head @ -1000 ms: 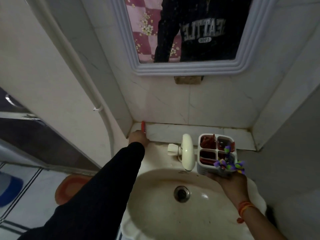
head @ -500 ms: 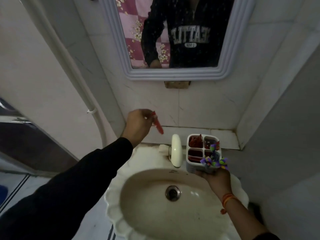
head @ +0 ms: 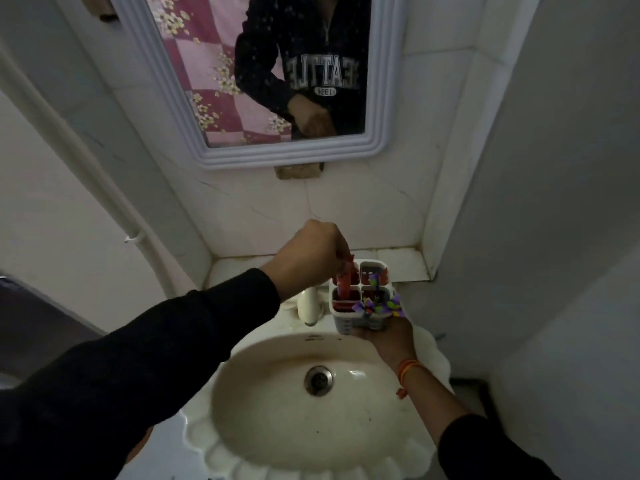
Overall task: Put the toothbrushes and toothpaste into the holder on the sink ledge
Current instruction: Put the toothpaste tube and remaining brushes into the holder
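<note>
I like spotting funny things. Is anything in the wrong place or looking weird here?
Yes, one thing. The holder is not standing on the sink ledge; the right hand holds it up over the sink. The left hand is poking a red tube into it. Nothing looks spilled or broken.

One white holder (head: pixel 360 315) with four compartments, one red toothpaste tube (head: pixel 346 284), one tap (head: pixel 307 306), one basin (head: pixel 277 410) with one drain (head: pixel 319 380), one mirror (head: pixel 173 84), two hands: left (head: pixel 308 258), right (head: pixel 388 336).
</note>
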Available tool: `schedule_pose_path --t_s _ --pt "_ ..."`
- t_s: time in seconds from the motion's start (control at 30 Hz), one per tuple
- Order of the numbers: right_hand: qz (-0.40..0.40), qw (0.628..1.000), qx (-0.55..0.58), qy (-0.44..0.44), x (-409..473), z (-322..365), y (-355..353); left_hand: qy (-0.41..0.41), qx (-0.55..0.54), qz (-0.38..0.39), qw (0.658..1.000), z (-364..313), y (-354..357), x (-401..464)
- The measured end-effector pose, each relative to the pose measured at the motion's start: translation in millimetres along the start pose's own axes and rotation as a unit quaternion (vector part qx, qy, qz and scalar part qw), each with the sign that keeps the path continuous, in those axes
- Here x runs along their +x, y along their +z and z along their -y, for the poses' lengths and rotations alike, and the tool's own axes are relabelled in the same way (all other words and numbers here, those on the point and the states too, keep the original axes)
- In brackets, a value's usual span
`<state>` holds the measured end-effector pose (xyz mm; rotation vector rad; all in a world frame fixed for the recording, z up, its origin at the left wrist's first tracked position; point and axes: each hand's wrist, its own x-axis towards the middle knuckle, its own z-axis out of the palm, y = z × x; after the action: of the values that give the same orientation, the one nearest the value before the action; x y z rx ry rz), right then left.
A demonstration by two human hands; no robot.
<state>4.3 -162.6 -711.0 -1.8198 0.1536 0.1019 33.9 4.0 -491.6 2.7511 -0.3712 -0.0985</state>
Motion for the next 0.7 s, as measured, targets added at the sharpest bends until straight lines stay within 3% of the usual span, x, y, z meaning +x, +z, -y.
schedule_pose_path --t_s 0.3,0.43,0.53,0.7 --pt "0.037 0.994 0.096 0.029 1 2 3 -0.073 0.065 0.074 0.992 1 22 12" --pt "0.016 0.991 0.124 0.048 1 1 4 -0.157 -0.010 0.082 0.984 -11 20 -6" --pt "0.033 0.985 0.165 0.035 3 -2 8 -0.172 -0.037 0.109 0.978 -32 42 -30" --pt "0.035 0.980 0.191 0.047 2 5 8 -0.254 -0.247 0.075 0.932 -38 82 -38"
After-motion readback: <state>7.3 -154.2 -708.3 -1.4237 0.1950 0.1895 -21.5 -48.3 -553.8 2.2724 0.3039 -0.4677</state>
